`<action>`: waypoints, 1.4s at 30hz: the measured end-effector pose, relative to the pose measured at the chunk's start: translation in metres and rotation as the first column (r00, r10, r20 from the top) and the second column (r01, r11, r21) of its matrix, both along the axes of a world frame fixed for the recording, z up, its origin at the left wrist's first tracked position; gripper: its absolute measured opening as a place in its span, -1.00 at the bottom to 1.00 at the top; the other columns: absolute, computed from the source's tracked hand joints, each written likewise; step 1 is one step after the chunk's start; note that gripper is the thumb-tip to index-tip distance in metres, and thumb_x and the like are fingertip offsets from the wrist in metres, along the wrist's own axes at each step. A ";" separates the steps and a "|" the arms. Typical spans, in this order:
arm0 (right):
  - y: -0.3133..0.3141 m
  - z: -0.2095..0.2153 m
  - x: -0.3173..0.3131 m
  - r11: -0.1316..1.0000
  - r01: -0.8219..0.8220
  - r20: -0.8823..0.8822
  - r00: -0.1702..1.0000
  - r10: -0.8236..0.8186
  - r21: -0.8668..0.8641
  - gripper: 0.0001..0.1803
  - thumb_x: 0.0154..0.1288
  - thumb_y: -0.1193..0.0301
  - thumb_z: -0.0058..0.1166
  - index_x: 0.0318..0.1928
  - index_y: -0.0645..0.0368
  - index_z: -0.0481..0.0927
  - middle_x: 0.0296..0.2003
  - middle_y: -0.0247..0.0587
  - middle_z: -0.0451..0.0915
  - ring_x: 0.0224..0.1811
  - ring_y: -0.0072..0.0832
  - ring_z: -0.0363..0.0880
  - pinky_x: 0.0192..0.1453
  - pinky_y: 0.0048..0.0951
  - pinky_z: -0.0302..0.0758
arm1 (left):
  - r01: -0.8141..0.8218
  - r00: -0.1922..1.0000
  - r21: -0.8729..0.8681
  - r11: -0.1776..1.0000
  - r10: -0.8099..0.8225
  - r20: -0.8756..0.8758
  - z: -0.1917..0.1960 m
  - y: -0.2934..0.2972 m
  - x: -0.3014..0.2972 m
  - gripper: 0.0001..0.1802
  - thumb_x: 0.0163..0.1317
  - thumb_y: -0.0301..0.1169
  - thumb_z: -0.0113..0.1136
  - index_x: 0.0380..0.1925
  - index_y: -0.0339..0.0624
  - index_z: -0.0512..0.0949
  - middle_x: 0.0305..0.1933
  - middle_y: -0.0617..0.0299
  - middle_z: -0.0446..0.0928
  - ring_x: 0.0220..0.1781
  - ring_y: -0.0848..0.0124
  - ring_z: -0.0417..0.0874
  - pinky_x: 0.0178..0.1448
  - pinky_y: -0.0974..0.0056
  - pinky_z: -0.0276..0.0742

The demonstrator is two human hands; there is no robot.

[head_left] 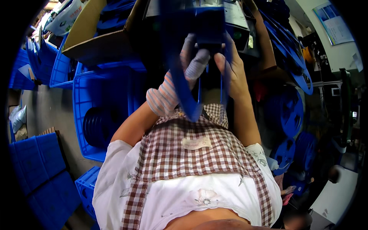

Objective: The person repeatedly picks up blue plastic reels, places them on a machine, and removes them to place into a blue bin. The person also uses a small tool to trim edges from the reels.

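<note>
The left hand [188,71], in a grey-and-orange striped knit covering, and the bare right hand [238,76] are raised side by side in front of the chest, fingers bent and thumbs turned inward, at a dark-blue looped part [188,103] whose curved band blurs across the middle of the view; blur and shadow hide the contact, so I cannot tell whether either hand is closed on it. The part's band passes in front of the left hand and hangs down over a brown-and-white checked cloth apron [191,159]. To the left, a blue plastic crate [79,111] holds a row of dark round discs [92,126]; above it is an open brown cardboard box [94,48] with blue pieces [113,17] inside. At lower left are more blue plastic crates [42,165], and round blue pieces [291,111] are gathered at the right.
</note>
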State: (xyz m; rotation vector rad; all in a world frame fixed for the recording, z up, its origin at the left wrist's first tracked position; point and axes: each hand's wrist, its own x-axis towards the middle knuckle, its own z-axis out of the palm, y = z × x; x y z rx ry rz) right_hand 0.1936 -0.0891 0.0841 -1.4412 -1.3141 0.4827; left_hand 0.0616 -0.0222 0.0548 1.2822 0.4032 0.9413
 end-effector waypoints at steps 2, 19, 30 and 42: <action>-0.006 0.019 0.014 0.999 -0.029 0.159 0.987 0.032 -0.020 -0.12 0.17 -0.03 0.11 0.40 0.11 0.14 0.06 0.19 0.52 0.10 -0.08 0.55 0.19 -0.24 0.42 | 0.069 0.998 0.122 0.990 -0.068 -0.005 0.018 -0.004 -0.014 -0.43 0.35 -0.27 0.11 0.29 -0.23 0.25 0.12 0.15 0.47 0.08 0.42 0.51 0.19 0.35 0.41; 0.181 0.149 0.117 0.777 0.385 0.664 0.745 0.057 -0.499 -0.17 0.19 -0.21 -0.01 0.38 -0.10 0.21 0.26 0.05 0.35 0.27 -0.02 0.35 0.34 -0.22 0.24 | 0.168 0.948 -0.065 0.984 -0.143 0.283 0.030 0.254 0.021 -0.73 0.37 -0.41 -0.01 0.02 -0.22 0.47 0.01 0.20 0.54 0.03 0.38 0.58 0.11 0.33 0.55; 0.188 0.107 0.177 0.920 0.336 0.894 0.447 0.032 -0.201 -0.26 0.32 -0.08 -0.11 0.41 -0.03 0.15 0.16 0.11 0.44 0.24 -0.12 0.39 0.33 -0.24 0.27 | 0.063 0.995 -0.037 0.997 -0.066 -0.078 0.068 0.213 0.014 -0.55 0.34 -0.38 0.07 0.17 -0.36 0.34 0.09 -0.05 0.49 0.15 0.19 0.54 0.24 0.19 0.48; 0.011 0.005 0.202 0.899 0.437 0.559 0.752 -0.350 -0.025 0.01 -0.03 0.23 0.41 0.40 0.07 0.11 0.03 0.02 0.39 0.05 -0.09 0.44 0.16 -0.24 0.40 | -0.262 0.733 0.690 0.675 0.604 -0.313 -0.019 0.138 -0.018 -0.08 -0.02 -0.67 0.33 0.37 -0.17 0.11 0.31 0.04 0.30 0.34 0.20 0.29 0.41 0.20 0.23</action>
